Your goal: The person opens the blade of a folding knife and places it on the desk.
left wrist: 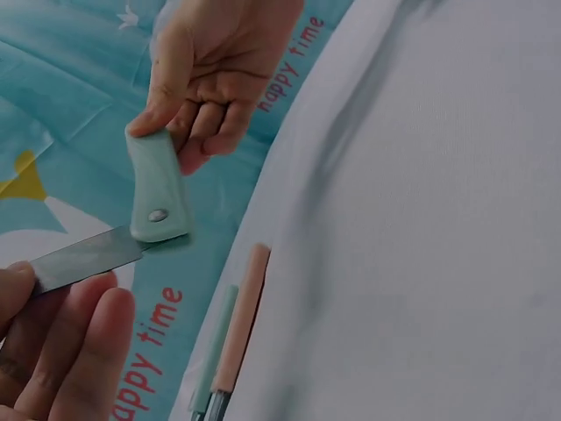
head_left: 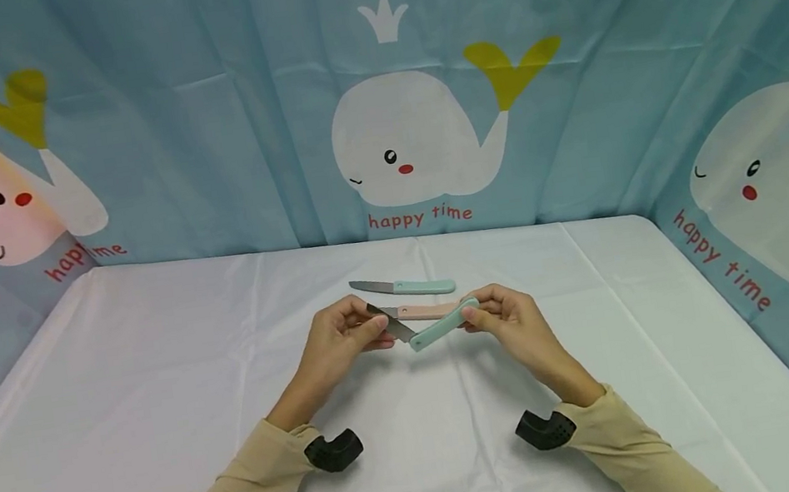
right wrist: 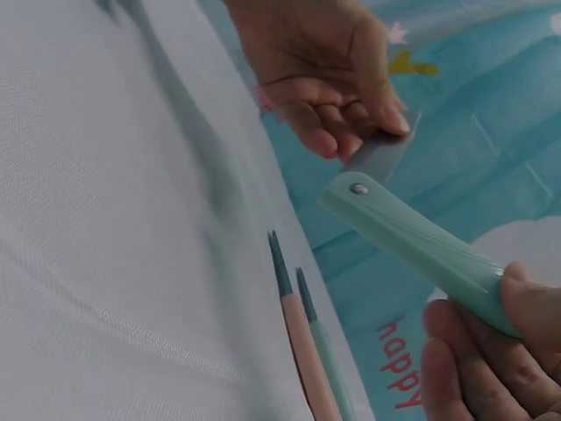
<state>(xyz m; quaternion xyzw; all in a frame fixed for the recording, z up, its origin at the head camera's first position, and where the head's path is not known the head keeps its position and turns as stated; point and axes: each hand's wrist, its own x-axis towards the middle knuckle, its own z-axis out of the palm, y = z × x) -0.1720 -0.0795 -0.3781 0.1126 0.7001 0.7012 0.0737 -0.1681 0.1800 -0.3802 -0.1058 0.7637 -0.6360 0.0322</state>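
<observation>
Between both hands, above the table, is a folding knife with a mint green handle [head_left: 444, 326] and a grey blade [left wrist: 88, 260], its blade swung partway at an angle to the handle. The left hand [head_left: 339, 334] pinches the blade between thumb and fingers. At the handle's far end, the right hand [head_left: 514, 321] pinches it with the thumb on top. A silver rivet [right wrist: 358, 189] marks the pivot. Behind the hands lie a pink-handled knife [head_left: 426, 311], partly hidden, and another mint green knife [head_left: 423, 286], its blade unfolded and pointing left.
A white cloth covers the table [head_left: 156, 380]. Blue curtains [head_left: 235, 134] printed with whales hang behind it and at both sides. Each sleeve cuff carries a black wrist device, one left [head_left: 334, 451] and one right [head_left: 545, 429].
</observation>
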